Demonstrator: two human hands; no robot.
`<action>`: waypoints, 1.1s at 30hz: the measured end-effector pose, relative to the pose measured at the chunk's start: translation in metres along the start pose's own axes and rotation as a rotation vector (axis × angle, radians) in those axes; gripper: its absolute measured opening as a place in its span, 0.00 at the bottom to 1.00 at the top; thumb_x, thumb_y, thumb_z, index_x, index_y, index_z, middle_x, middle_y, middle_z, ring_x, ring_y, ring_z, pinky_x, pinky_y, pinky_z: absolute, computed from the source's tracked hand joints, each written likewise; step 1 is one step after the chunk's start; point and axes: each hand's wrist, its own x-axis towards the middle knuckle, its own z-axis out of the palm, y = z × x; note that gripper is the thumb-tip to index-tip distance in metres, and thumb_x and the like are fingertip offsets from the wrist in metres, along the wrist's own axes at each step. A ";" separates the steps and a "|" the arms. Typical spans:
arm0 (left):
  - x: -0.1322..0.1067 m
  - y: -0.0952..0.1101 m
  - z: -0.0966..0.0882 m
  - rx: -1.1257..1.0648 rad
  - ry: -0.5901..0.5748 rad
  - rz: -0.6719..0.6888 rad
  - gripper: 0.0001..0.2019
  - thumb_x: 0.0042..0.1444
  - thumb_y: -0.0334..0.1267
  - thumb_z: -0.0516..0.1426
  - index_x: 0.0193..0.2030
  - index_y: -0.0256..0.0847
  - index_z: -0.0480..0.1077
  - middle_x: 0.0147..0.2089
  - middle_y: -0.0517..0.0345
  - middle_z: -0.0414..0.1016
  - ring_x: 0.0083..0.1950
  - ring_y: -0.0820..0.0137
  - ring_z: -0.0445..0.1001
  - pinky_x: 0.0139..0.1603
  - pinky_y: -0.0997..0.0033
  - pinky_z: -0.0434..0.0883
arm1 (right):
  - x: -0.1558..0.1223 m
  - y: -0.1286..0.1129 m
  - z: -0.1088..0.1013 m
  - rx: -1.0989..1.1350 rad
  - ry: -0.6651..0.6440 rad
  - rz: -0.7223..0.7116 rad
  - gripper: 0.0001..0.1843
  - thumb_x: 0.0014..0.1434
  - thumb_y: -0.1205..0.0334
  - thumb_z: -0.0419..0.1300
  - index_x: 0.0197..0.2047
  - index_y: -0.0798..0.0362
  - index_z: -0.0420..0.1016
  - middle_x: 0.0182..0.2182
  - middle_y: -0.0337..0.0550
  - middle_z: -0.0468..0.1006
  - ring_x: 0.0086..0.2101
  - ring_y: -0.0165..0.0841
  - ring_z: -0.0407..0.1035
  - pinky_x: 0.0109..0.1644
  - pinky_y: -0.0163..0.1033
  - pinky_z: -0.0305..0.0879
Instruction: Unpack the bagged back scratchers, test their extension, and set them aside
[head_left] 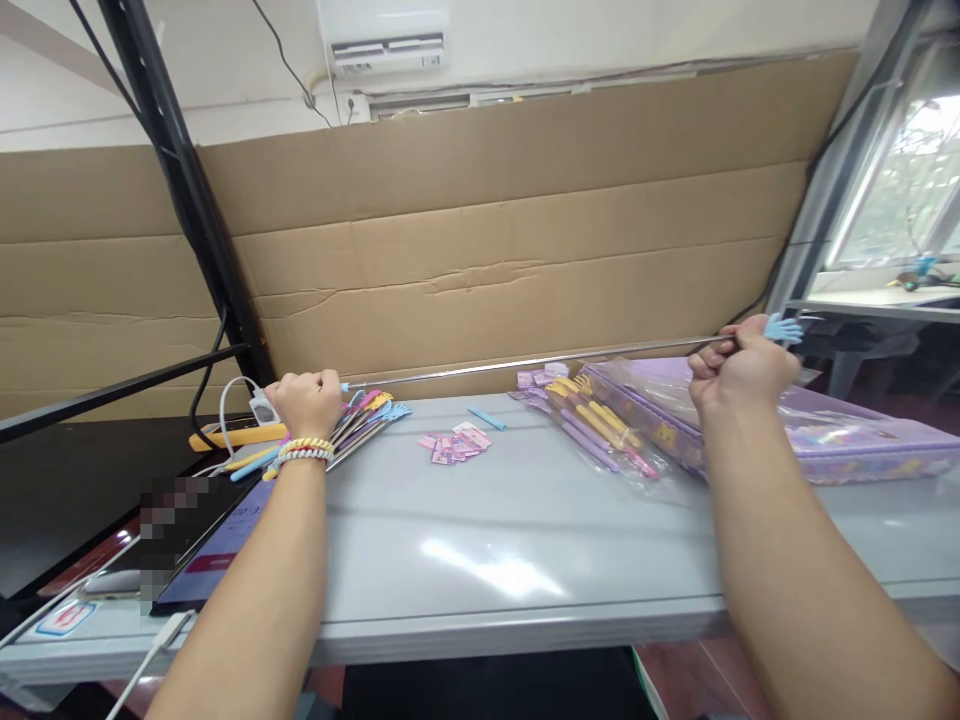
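Silver telescopic metal rod with a blue hand-shaped tip (525, 362) stretched level above the grey table (525, 540). Left hand (307, 402) fisted round its handle end, right hand (739, 372) fisted near the blue tip. Bundle of similar coloured pointers (367, 415) lies beside the left hand.

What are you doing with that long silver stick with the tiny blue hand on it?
A person holds a telescopic rod pulled out long above the grey table. The left hand grips the handle end and the right hand grips near the little blue hand tip. More such sticks lie bunched by the left hand. Small pink cards and clear bags of packaged ones lie on the table.
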 end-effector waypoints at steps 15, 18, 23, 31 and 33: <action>-0.003 -0.001 0.000 -0.013 0.038 -0.071 0.20 0.51 0.37 0.43 0.23 0.37 0.74 0.28 0.46 0.77 0.36 0.60 0.68 0.42 0.61 0.55 | 0.001 -0.003 -0.006 0.090 0.045 0.141 0.21 0.62 0.58 0.41 0.20 0.54 0.57 0.11 0.31 0.51 0.11 0.21 0.44 0.12 0.29 0.37; -0.002 -0.002 0.001 -0.040 0.045 -0.117 0.19 0.51 0.37 0.43 0.23 0.38 0.74 0.28 0.47 0.77 0.37 0.59 0.68 0.42 0.61 0.55 | 0.003 -0.002 -0.008 0.087 0.041 0.134 0.21 0.64 0.56 0.40 0.21 0.54 0.57 0.12 0.31 0.51 0.11 0.22 0.44 0.13 0.29 0.37; -0.003 0.000 0.002 -0.061 0.036 -0.137 0.20 0.50 0.37 0.43 0.24 0.38 0.75 0.28 0.46 0.76 0.37 0.59 0.67 0.42 0.60 0.55 | 0.002 0.000 -0.007 0.043 0.051 0.129 0.21 0.65 0.57 0.41 0.22 0.55 0.58 0.11 0.30 0.51 0.11 0.21 0.43 0.13 0.28 0.37; -0.007 0.007 -0.003 -0.030 0.014 -0.136 0.21 0.50 0.39 0.43 0.25 0.38 0.76 0.27 0.47 0.76 0.34 0.60 0.68 0.40 0.61 0.55 | -0.001 0.001 -0.005 0.061 0.099 0.163 0.23 0.65 0.55 0.40 0.21 0.54 0.56 0.10 0.29 0.49 0.11 0.21 0.43 0.12 0.28 0.38; -0.007 0.008 -0.002 -0.023 -0.002 -0.141 0.21 0.50 0.39 0.43 0.25 0.38 0.77 0.26 0.47 0.76 0.33 0.60 0.68 0.39 0.62 0.55 | 0.000 0.001 -0.006 0.064 0.119 0.155 0.23 0.66 0.54 0.39 0.22 0.54 0.56 0.10 0.29 0.49 0.11 0.21 0.43 0.12 0.28 0.38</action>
